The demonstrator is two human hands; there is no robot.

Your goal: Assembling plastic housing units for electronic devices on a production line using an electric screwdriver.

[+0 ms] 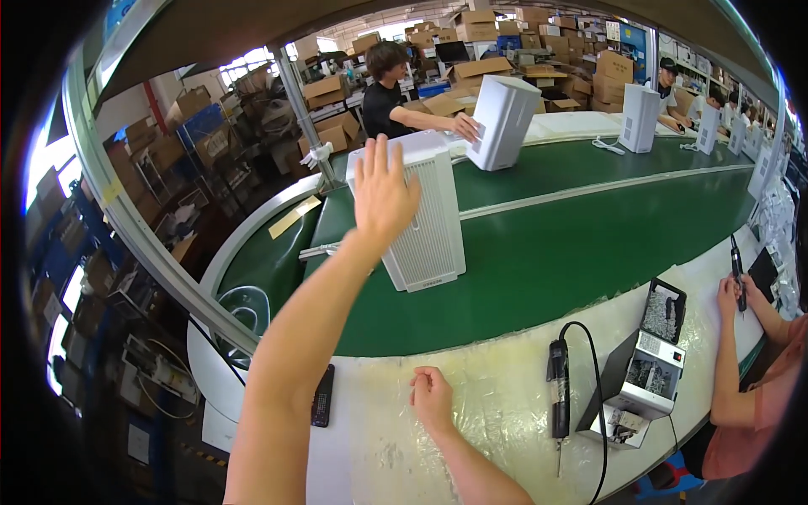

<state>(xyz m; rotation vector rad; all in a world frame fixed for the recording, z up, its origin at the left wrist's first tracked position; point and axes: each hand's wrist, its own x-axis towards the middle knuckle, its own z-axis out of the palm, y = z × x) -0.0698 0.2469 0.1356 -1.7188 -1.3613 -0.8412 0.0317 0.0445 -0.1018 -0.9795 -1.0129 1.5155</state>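
My left forearm [290, 370] — left hand [385, 192] spread | white unit [429, 231] behind, grille [439, 198] fitted | right hand [432, 400] curled in — screwdriver [559, 383] rightward, unheld

You are at an assembly line on a factory floor. A green conveyor belt [581, 231] stretches past your pale workbench [497, 370], with similar white appliances [427, 227] spaced along it. On your bench you have a corded electric screwdriver [560, 374] near a box of small metal parts [661, 345]. A co-worker across the belt [380, 108] and another on your right [778, 383] share the line, and cardboard cartons [613, 67] crowd the hall beyond.
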